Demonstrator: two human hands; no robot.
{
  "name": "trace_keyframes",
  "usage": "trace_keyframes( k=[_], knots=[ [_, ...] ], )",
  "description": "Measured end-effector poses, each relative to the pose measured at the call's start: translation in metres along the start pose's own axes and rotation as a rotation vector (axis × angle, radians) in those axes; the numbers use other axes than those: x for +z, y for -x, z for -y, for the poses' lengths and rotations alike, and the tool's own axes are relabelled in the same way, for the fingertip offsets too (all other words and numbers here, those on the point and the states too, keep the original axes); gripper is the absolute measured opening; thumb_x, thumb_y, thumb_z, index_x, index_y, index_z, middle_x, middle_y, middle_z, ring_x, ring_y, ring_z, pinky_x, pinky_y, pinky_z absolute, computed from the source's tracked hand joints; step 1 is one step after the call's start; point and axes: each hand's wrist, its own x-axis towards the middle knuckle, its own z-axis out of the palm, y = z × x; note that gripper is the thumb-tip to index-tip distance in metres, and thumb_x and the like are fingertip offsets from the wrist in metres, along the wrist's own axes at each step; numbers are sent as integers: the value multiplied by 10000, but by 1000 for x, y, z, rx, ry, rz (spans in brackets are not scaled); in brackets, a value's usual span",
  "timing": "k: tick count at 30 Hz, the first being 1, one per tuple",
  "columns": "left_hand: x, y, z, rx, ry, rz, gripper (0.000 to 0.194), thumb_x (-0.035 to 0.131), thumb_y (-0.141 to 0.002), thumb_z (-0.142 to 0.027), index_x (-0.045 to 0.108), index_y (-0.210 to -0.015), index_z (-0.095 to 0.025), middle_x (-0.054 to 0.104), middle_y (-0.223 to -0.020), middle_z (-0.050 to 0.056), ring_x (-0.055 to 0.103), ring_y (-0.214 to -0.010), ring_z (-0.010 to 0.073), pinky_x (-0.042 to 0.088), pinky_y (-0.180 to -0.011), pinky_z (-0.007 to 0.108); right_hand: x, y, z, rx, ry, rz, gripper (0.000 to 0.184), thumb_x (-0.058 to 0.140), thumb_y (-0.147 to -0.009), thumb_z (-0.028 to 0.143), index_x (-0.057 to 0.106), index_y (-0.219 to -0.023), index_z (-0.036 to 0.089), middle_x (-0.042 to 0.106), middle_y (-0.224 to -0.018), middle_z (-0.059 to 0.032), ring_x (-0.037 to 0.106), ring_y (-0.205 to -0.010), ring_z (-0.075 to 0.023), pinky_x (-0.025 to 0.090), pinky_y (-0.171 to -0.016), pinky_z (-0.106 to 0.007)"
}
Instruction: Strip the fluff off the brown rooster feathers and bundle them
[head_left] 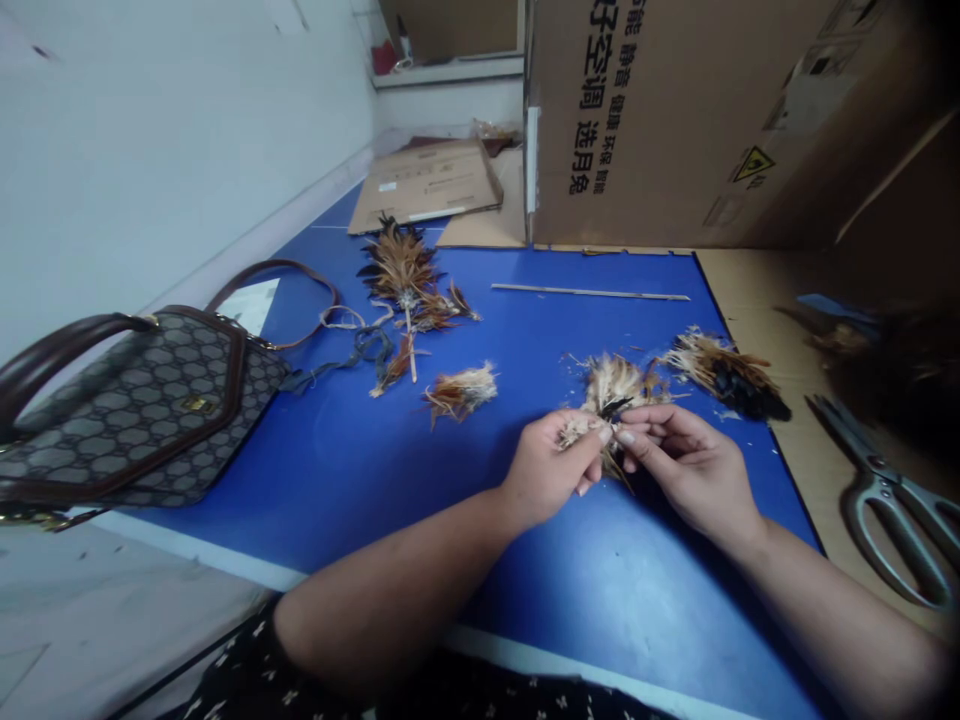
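Observation:
My left hand [547, 465] and my right hand [686, 460] meet over the blue table [390, 480], both closed in a pinch on a small bundle of pale and brown feathers [611, 390]. The fingertips touch at the bundle's stems. Just to the right lies a loose clump of brown and black feathers [724, 372]. A small tuft of feathers [461, 390] lies to the left of my hands. Farther back sits a larger fan of brown feathers [405, 275] on a stick.
A patterned handbag [135, 405] with brown straps rests at the table's left edge. Metal scissors [892, 500] lie on the cardboard at right. A big cardboard box [712, 120] stands at the back. A thin stick [592, 292] lies before it.

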Motion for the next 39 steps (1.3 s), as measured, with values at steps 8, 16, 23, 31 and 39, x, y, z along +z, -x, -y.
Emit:
trace_keyframes(
  k=[8, 16, 23, 31, 39],
  knots=[
    [-3, 0, 0, -15, 33, 105, 358, 753, -914, -444, 649, -1051, -131, 610, -586, -33, 470, -412, 75, 355, -429, 217, -4, -1, -1, 19, 7, 71, 271, 838, -902, 399, 752, -1077, 210, 724, -753, -14, 658, -587, -119, 574, -578, -243],
    [-5, -1, -1, 13, 73, 164, 308, 727, -941, -426, 627, -1024, -147, 592, -567, -47, 447, -408, 69, 344, -420, 209, -3, -1, 1, 11, 46, 78, 273, 831, -902, 419, 758, -1077, 222, 742, -781, -24, 664, -632, -137, 567, -598, -255],
    [-2, -1, -1, -30, 114, 92, 359, 768, -900, -463, 624, -1004, -151, 597, -561, -40, 455, -399, 75, 303, -406, 204, 0, 1, -3, -20, 91, 88, 238, 819, -907, 419, 773, -1042, 229, 780, -785, -30, 701, -643, -161, 576, -593, -264],
    [-9, -6, 10, 37, 261, 224, 403, 776, -924, -342, 632, -1226, -119, 651, -640, -10, 551, -485, 98, 435, -501, 231, -3, -3, -3, -232, 232, 60, 106, 801, -923, 336, 874, -916, 259, 819, -952, -59, 778, -844, -185, 636, -797, -286],
    [-5, -7, 6, 31, 295, 173, 533, 846, -858, -410, 628, -1220, -86, 747, -813, 79, 715, -691, 173, 597, -700, 320, -3, 0, -2, -288, 213, -31, 98, 801, -920, 307, 876, -975, 278, 829, -958, -66, 782, -832, -206, 651, -781, -330]
  ],
)
